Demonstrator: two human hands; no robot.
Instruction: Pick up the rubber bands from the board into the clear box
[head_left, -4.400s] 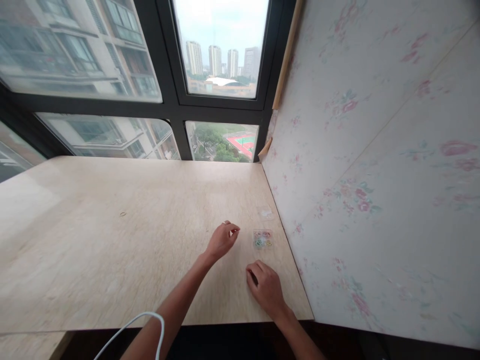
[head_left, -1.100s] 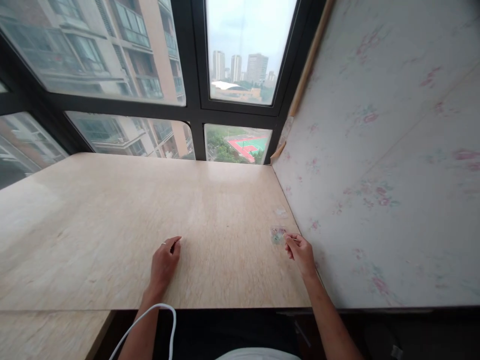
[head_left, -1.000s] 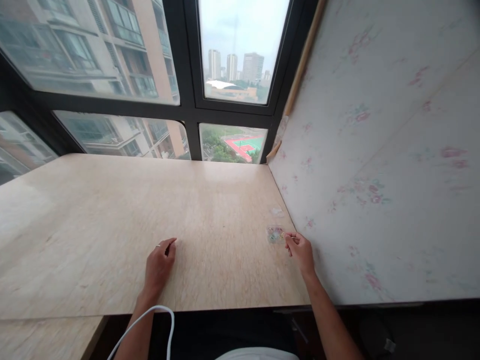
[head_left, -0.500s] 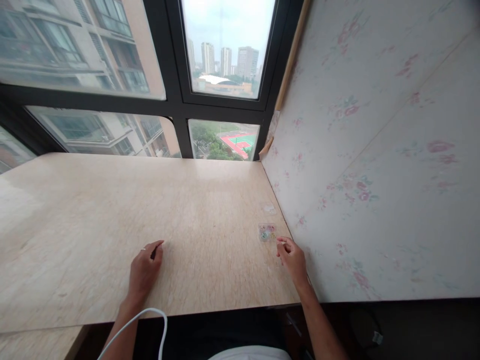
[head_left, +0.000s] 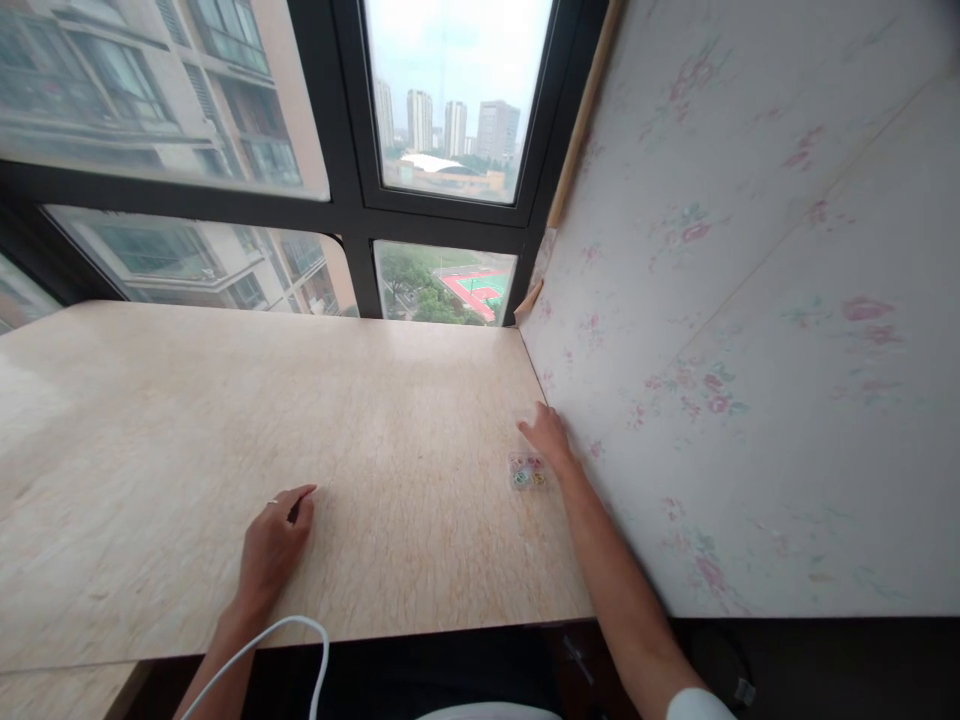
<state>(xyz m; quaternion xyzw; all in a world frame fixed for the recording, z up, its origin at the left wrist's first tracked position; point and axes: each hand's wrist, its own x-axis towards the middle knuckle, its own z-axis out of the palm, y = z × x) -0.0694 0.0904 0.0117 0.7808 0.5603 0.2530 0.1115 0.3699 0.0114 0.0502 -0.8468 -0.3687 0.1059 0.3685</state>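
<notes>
My right hand (head_left: 547, 437) reaches along the wall side of the stone-look sill, its thumb and fingers apart around a flat clear plastic piece (head_left: 523, 413) that it largely covers. Just nearer to me sits a small clear compartment box (head_left: 528, 472) holding several coloured bits, pinkish, green and yellow, too small to make out. My left hand (head_left: 276, 540) rests on the sill farther left, with thumb and forefinger drawn together in a pinch and a ring on one finger. Whatever it may hold is too small to name.
The pale sill (head_left: 405, 520) runs to a dark window frame (head_left: 352, 220) at the back. A flowered wall (head_left: 750, 350) bounds the right side. A white cable (head_left: 300, 620) loops over my left forearm. The sill's front edge lies close to my body.
My right hand has moved from beside the compartment box forward to the clear plastic piece, and its fingers have spread. My left hand stays pinched in nearly the same place.
</notes>
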